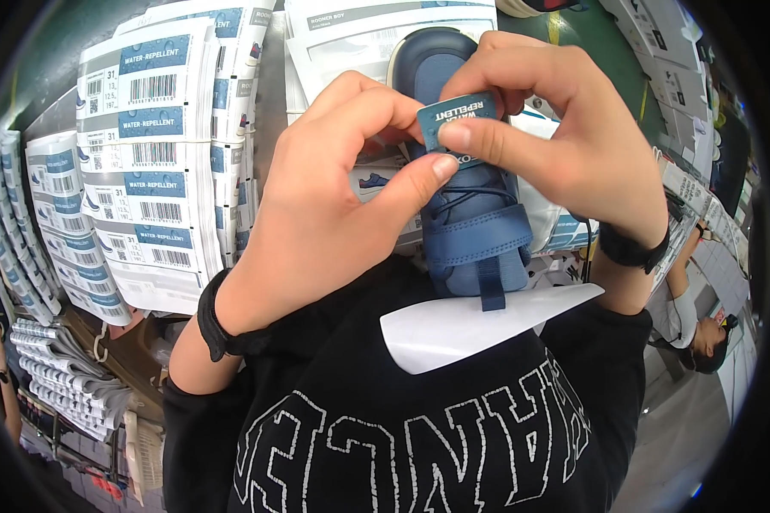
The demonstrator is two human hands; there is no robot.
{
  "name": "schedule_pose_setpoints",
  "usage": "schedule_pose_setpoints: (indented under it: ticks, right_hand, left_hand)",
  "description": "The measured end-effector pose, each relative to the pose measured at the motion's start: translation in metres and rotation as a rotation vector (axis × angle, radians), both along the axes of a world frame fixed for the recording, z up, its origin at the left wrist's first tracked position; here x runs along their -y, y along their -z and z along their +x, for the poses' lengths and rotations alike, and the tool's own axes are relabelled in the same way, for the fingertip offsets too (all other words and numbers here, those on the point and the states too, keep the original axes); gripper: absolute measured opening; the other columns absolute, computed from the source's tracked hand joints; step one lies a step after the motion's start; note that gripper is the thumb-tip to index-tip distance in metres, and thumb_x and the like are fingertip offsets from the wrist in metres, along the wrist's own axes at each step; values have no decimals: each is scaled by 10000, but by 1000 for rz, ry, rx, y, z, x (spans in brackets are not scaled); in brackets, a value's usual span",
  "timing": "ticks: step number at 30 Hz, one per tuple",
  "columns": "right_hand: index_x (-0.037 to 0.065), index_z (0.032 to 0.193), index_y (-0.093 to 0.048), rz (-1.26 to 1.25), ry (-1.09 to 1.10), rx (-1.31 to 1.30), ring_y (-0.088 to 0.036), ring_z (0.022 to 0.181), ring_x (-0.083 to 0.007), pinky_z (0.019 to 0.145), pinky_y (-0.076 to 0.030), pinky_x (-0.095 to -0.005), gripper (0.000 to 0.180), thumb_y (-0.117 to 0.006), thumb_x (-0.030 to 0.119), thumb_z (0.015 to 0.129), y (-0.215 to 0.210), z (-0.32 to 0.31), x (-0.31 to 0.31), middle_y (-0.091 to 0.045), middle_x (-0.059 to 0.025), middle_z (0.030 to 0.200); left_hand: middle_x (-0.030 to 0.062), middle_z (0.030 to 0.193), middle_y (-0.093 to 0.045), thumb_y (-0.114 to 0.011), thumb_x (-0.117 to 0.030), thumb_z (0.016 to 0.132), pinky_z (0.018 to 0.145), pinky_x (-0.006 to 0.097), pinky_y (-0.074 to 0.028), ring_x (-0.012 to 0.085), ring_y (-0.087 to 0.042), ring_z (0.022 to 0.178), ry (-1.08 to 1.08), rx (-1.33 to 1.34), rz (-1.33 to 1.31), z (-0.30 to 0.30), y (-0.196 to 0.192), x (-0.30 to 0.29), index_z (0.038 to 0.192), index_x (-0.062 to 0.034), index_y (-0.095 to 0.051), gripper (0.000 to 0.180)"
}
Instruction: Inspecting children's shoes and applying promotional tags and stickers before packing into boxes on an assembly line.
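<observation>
Item: small navy-blue fabric child's shoe (pixel 473 224) with a strap across the instep and a pull loop at the heel, held up close against the chest, toe pointing away from the person. A small blue card hang-tag (pixel 456 117) with white lettering sits over the laces.

Left hand (pixel 334 197): fingers curled, thumb pressed toward the tag's lower edge and index finger bent over its left corner; closed on the tag and the shoe's upper.

Right hand (pixel 556 128): thumb and index finger pinched together on the tag's right side, the remaining fingers wrapped over the shoe's toe end. Both wrists carry black bands.

Below the shoe: a white, pointed sheet of paper (pixel 479 321) lying against the black sweatshirt (pixel 419 427) with white outlined letters.

Containers: stacks of flat white shoe boxes (pixel 158 162) with blue label strips and barcodes fill the left side; their contents cannot be seen. More white cartons (pixel 672 60) stand at upper right on the green floor.

Surroundings: bundles of folded grey-and-white printed paper (pixel 64 376) at lower left. Another person (pixel 701 316) sits at the right edge, well apart. The hands hide most of the shoe's front half.
</observation>
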State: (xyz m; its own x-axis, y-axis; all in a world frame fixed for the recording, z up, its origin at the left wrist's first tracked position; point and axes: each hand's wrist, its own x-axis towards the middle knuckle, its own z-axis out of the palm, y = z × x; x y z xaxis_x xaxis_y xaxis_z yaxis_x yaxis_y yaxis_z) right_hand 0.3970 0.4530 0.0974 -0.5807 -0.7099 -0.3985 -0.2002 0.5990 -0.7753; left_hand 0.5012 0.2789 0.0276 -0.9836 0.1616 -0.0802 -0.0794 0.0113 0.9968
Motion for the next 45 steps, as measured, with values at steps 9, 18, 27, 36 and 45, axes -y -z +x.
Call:
schedule_pose_setpoints:
  ticks: [9, 18, 27, 36, 45]
  right_hand:
    - [-8, 763, -555, -5, 40, -191, -464, 687, -125, 641, -367, -265, 149, -688, 56, 779, -3, 12, 4, -503, -23, 742]
    - [-14, 772, -570, -31, 74, -54, -462, 716, -107, 654, -354, -263, 137, -688, 54, 789, -6, 10, 0, -503, -21, 764]
    - [-10, 817, -615, 62, 116, -61, -470, 648, -91, 594, -377, -247, 125, -710, 69, 800, -7, 16, -5, -561, -13, 711]
    - [-12, 961, -640, -183, -100, -348, -531, 638, -149, 535, -414, -247, 228, -671, -47, 738, 5, 12, -5, -643, -59, 845]
    - [1, 962, -644, -65, -49, -130, -520, 628, -117, 522, -416, -237, 222, -688, -36, 747, 2, 10, -1, -632, -46, 829]
  left_hand:
    - [53, 920, -634, -747, 32, 809, 793, 232, -504, 115, -620, 869, -54, 385, 109, -4, -19, -2, 928, 38, -673, 140]
    - [63, 862, -629, -804, 71, 705, 691, 232, -446, 127, -584, 792, -238, -67, -102, 12, -12, -11, 860, 7, -712, 191]
    - [69, 875, -623, -778, 89, 727, 695, 218, -436, 120, -566, 788, -273, -53, -87, 20, -16, -14, 860, 13, -710, 167]
    - [48, 917, -621, -654, 73, 857, 790, 234, -490, 108, -612, 847, -180, 439, 210, 12, -31, -9, 911, 55, -691, 68]
    - [43, 970, -573, -654, 87, 818, 744, 218, -481, 97, -591, 810, -150, 418, 104, 8, -27, -6, 847, 61, -666, 41]
